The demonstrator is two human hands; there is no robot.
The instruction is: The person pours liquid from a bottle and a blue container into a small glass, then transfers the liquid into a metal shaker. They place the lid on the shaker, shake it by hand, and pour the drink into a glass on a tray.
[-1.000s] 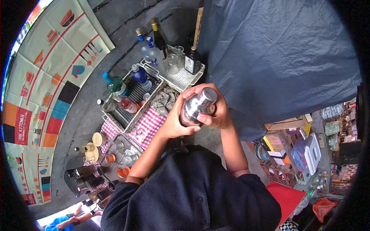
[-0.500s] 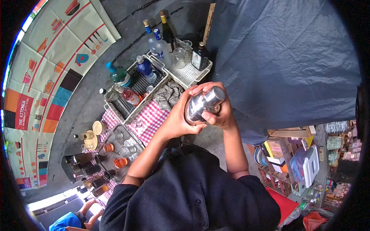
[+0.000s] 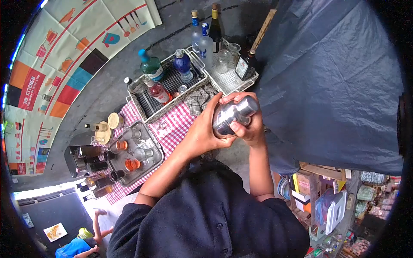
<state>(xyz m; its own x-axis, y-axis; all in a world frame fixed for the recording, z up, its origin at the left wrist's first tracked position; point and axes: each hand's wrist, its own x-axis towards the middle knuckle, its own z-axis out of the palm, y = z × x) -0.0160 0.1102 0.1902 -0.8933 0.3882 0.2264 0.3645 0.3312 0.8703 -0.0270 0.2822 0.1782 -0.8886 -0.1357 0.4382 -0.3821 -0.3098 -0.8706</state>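
A shiny metal cocktail shaker (image 3: pixel 230 117) is held tilted in front of my chest, its capped end toward the upper right. My left hand (image 3: pixel 205 131) wraps round the wide body from the left and below. On the other side, my right hand (image 3: pixel 253 128) grips the shaker near its shoulder, thumb pressed on the metal and fingers over the top. Part of the shaker is hidden behind the fingers. Just beyond my left hand lies a striped grey cloth (image 3: pixel 200 98) beside the wire basket.
A wire basket (image 3: pixel 148 114) holds several bottles; a white tray (image 3: pixel 228 82) carries glasses and a dark bottle. On the checked tablecloth (image 3: pixel 174 131), a grey tray (image 3: pixel 157 157) bears glasses with orange drinks. A dark tarp (image 3: pixel 327 86) hangs at right. Another person (image 3: pixel 77 247) is at lower left.
The view has turned, so the table and bottles sit further right. Both hands keep hold of the cocktail shaker, which is now slightly right in view. More of the other person shows.
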